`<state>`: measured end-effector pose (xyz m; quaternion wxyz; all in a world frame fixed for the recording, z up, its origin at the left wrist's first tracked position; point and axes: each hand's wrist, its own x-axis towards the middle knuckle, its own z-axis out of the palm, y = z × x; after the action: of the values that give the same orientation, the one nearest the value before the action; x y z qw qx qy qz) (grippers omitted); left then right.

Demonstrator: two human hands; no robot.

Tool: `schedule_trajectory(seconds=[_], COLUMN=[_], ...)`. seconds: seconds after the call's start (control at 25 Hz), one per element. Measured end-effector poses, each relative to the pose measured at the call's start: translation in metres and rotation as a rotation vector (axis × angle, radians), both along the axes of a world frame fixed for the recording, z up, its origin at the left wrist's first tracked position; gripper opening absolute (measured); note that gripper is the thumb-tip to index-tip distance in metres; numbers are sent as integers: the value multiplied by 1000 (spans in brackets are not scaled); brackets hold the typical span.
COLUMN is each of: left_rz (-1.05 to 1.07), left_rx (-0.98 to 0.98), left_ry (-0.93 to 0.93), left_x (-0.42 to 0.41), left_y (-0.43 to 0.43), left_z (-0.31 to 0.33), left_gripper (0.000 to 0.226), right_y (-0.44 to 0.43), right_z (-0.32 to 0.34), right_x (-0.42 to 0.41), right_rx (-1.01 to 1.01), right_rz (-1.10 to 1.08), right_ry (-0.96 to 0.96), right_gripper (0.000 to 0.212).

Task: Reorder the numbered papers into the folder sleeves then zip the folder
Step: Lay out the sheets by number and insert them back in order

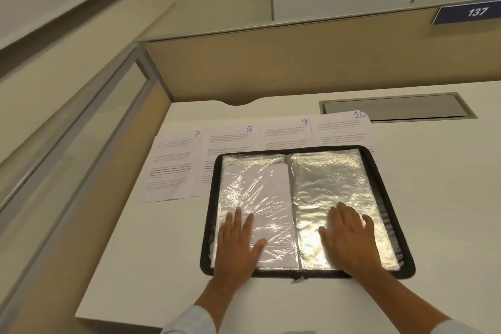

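My left hand (238, 241) and right hand (349, 236) rest flat, fingers (238, 218) straight, on the open folder (213, 198). Papers 7–10 (173, 165) lie behind it. Mid-sleeving, I judge; the right sleeve (333, 184) looks empty, so 7 next.

The person's left hand (238, 241) and right hand (349, 238) are bare, the arms behind them are bare too, and higher up each arm wears a pale, light blue cloth sleeve, the left sleeve (189, 320) and the right sleeve (447, 328), ending well before the wrist.
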<state>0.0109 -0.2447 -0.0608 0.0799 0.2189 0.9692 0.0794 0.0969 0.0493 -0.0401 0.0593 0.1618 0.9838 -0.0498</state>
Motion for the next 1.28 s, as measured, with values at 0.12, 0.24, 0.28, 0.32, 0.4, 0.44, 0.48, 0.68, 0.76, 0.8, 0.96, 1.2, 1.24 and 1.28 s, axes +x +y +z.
schedule_trajectory(seconds=[0.12, 0.24, 0.28, 0.32, 0.4, 0.44, 0.48, 0.68, 0.76, 0.8, 0.96, 1.2, 1.24, 1.28], left_rz=[-3, -2, -12, -25, -32, -25, -13, 11, -2, -5, -64, -105, -79, -25], left_rx=[4, 31, 40, 49, 78, 95, 106, 99, 85, 79, 34, 244, 312, 393], left_ry=[-26, -30, -34, -36, -22, -11, 2, 8, -27, -42, 29, 125, 116, 100], left_x=[-13, -41, -51, -61, -82, -96, -109, -182, -201, -209, -233, -242, -242, -241], left_y=[-26, -66, -80, -93, -120, -134, -147, -191, -198, -199, -205, -224, -227, -229], left_z=[4, 9, 9, 9, 8, 7, 7, 14, 14, 14, 7, -8, -11, -11], left_gripper=[82, 86, 89, 91, 91, 88, 80, 66, 67, 67, 52, 57, 51, 44], right_y=[-40, -90, -109, -127, -163, -183, -202, -276, -294, -301, -313, -314, -315, -315], right_z=[0, -4, -5, -5, -6, -5, -3, 2, -2, -4, -9, -16, -14, -14], right_x=[-19, -49, -59, -69, -90, -102, -113, -165, -179, -184, -192, -192, -194, -195], right_rx=[-7, -25, -44, -61, -93, -128, -162, -248, -220, -227, -246, -190, -214, -225], right_rz=[-57, -13, -2, 4, 26, 41, 64, 257, 331, 350, 345, 329, 316, 301], right_ry=[23, 56, 59, 58, 79, 84, 82, 66, 46, 19, -57, -15, -39, -48], right_gripper=[69, 75, 77, 78, 82, 83, 83, 79, 83, 85, 86, 83, 86, 89])
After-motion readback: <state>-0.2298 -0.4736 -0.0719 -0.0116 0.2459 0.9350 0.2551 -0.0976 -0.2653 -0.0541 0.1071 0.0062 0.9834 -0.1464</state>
